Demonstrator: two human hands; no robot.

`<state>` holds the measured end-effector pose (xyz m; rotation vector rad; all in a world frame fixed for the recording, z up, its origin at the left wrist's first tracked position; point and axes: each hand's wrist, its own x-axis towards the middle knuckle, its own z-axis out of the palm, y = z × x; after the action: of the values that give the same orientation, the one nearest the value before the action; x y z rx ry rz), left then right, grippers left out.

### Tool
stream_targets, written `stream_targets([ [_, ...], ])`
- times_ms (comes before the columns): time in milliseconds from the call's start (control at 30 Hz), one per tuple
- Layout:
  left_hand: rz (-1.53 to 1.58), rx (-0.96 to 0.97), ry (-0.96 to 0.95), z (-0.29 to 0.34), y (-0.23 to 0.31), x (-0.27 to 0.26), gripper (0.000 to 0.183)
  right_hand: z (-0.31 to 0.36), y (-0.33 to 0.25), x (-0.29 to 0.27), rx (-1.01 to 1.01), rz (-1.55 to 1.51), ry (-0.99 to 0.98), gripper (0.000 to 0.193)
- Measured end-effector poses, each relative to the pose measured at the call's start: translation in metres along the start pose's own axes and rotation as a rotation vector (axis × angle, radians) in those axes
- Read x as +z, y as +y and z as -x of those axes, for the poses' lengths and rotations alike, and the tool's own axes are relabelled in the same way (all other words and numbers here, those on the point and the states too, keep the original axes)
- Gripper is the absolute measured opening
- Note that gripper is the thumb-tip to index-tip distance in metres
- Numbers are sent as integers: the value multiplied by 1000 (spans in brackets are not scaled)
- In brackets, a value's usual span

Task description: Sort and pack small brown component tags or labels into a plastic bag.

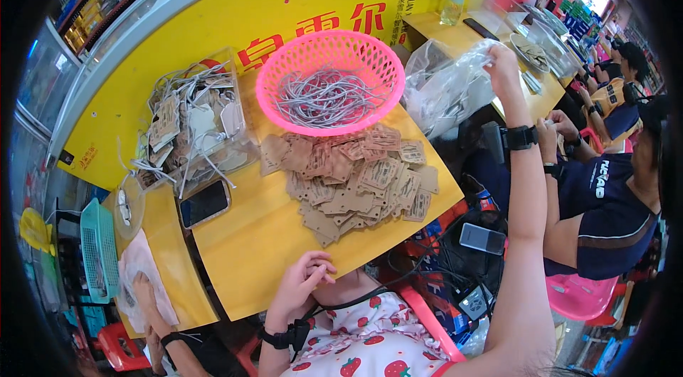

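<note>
My right hand [502, 71], at the end of an outstretched arm, pinches the top of a clear plastic bag [447, 92] beyond the table's right edge. What is in the bag I cannot make out. Close to the table's near edge, my left hand [307, 281] rests with curled fingers and nothing visible in them. Ahead of it lies a loose heap of brown cardboard tags [356, 181] with small holes. Behind the heap stands a pink plastic basket [269, 71], with a tangle of grey cords [327, 98] inside.
On the yellow table [249, 249], a clear bin [245, 117] of corded tags stands left, near a dark phone [205, 203]. Another person's hand [144, 291] presses a cloth at lower left. A co-worker [605, 199] sits on the right, by a second table [427, 25].
</note>
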<state>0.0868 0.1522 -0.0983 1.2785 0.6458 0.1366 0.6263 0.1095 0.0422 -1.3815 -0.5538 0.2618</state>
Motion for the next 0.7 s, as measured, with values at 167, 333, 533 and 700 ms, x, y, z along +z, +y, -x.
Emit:
stream_targets([
  [167, -60, 53, -8, -2, 0, 2, 28, -28, -41, -32, -127, -140, 30, 17],
  [333, -32, 57, -5, 1, -2, 2, 27, 3, -111, -21, -243, -216, -17, 17],
  [533, 30, 142, -25, 3, -8, 0, 28, 86, -181, -13, -892, 993, 261, 30],
  [700, -8, 197, -24, 2, -16, 0, 30, 111, -216, -23, -705, 258, 3, 37],
])
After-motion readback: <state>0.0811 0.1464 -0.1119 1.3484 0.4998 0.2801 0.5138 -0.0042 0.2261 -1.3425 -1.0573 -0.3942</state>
